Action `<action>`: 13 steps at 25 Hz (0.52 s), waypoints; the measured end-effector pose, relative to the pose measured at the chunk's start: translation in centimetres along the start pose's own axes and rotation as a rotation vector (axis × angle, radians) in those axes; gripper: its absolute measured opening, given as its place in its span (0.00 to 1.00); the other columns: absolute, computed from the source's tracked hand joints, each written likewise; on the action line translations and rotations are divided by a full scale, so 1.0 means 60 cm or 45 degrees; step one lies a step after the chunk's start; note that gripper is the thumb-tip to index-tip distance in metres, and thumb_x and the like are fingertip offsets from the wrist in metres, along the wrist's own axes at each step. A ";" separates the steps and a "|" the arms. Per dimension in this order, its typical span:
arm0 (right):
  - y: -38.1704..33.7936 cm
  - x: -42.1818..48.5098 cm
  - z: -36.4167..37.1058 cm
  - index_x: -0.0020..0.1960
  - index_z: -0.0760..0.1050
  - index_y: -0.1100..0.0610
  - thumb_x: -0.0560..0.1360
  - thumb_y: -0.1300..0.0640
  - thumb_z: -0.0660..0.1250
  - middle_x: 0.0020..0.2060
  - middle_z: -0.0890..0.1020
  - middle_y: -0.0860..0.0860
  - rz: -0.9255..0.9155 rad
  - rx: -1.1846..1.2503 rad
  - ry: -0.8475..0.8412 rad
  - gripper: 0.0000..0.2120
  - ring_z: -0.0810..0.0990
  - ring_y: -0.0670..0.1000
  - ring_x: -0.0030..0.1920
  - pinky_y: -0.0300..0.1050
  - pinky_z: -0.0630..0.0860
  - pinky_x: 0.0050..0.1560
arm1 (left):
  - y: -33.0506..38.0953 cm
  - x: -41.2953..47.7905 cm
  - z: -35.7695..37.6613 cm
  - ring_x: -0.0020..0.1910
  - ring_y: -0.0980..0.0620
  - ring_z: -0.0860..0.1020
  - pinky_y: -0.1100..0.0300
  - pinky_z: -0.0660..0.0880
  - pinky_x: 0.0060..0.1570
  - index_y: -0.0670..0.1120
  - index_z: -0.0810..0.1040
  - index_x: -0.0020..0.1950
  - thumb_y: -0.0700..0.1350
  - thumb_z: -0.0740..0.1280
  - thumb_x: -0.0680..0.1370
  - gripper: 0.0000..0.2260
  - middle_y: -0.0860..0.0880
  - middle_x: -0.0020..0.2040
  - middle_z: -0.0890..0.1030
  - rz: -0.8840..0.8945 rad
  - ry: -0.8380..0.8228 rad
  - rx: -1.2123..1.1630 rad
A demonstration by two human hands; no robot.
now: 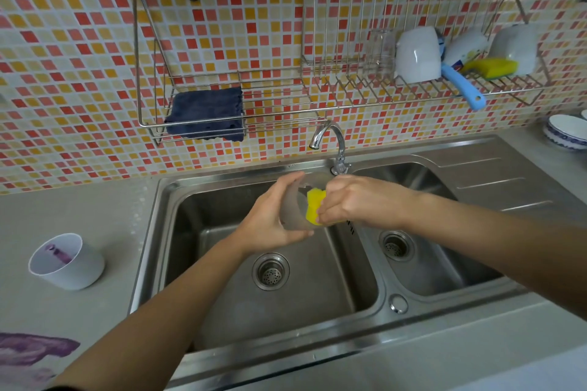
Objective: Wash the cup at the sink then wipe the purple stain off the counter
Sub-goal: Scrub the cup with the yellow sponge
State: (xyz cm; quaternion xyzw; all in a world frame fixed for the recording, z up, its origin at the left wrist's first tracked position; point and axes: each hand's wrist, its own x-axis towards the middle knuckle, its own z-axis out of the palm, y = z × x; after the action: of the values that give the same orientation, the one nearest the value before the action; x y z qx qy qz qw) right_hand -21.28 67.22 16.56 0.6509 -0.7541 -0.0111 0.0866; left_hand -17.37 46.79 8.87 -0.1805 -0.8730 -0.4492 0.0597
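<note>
Over the left basin of the steel sink (158,232), my left hand (270,219) grips a translucent grey cup (293,205) tilted on its side, mouth toward the right. My right hand (355,200) presses a yellow sponge (315,206) into the cup's mouth. A white cup (68,263) with purple streaks inside lies tilted on the counter to the left of the sink. A purple stain (30,349) spreads on the counter at the bottom left corner. The faucet (332,144) stands behind my hands; no water is seen running.
A wall rack (286,79) holds a dark blue cloth (206,114) at left and white mugs (417,54), a blue-handled brush (462,86) and another yellow sponge (490,68) at right. White bowls (565,132) sit on the counter at far right.
</note>
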 end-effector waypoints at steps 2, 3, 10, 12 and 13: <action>-0.001 0.010 0.000 0.49 0.82 0.55 0.65 0.70 0.66 0.41 0.85 0.51 0.188 0.215 -0.051 0.16 0.78 0.55 0.41 0.47 0.77 0.42 | -0.001 0.003 0.002 0.64 0.58 0.69 0.78 0.62 0.60 0.47 0.62 0.70 0.43 0.79 0.63 0.41 0.52 0.66 0.70 -0.029 0.079 0.056; -0.007 0.014 0.005 0.51 0.82 0.54 0.65 0.70 0.68 0.43 0.85 0.52 0.332 0.339 -0.057 0.18 0.78 0.55 0.42 0.48 0.77 0.43 | -0.005 0.004 0.004 0.64 0.57 0.69 0.80 0.60 0.59 0.44 0.62 0.70 0.42 0.79 0.63 0.40 0.50 0.66 0.70 -0.053 0.113 0.078; -0.015 0.037 -0.015 0.58 0.79 0.51 0.72 0.57 0.70 0.49 0.84 0.46 1.002 0.628 0.786 0.14 0.81 0.45 0.49 0.42 0.77 0.53 | -0.037 -0.025 -0.011 0.60 0.56 0.72 0.66 0.71 0.55 0.51 0.62 0.69 0.45 0.79 0.63 0.39 0.54 0.62 0.70 -0.358 0.190 -0.002; 0.018 0.082 -0.048 0.58 0.79 0.53 0.72 0.58 0.67 0.50 0.83 0.46 0.991 0.554 0.993 0.14 0.80 0.45 0.49 0.38 0.75 0.52 | -0.031 -0.022 -0.017 0.58 0.58 0.72 0.71 0.71 0.49 0.53 0.61 0.68 0.47 0.79 0.63 0.39 0.56 0.61 0.71 -0.397 0.223 -0.102; 0.039 0.110 -0.063 0.58 0.79 0.55 0.73 0.59 0.66 0.50 0.83 0.47 0.986 0.490 1.042 0.14 0.79 0.45 0.47 0.37 0.73 0.51 | -0.028 -0.017 -0.023 0.57 0.58 0.73 0.71 0.71 0.48 0.53 0.61 0.68 0.47 0.79 0.64 0.39 0.56 0.60 0.71 -0.413 0.239 -0.149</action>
State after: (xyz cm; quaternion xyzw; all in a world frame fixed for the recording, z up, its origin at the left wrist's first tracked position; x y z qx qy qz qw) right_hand -23.94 61.48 21.37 0.2839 -0.8305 0.4098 0.2485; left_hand -17.13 44.51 8.12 0.0021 -0.8535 -0.5179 0.0572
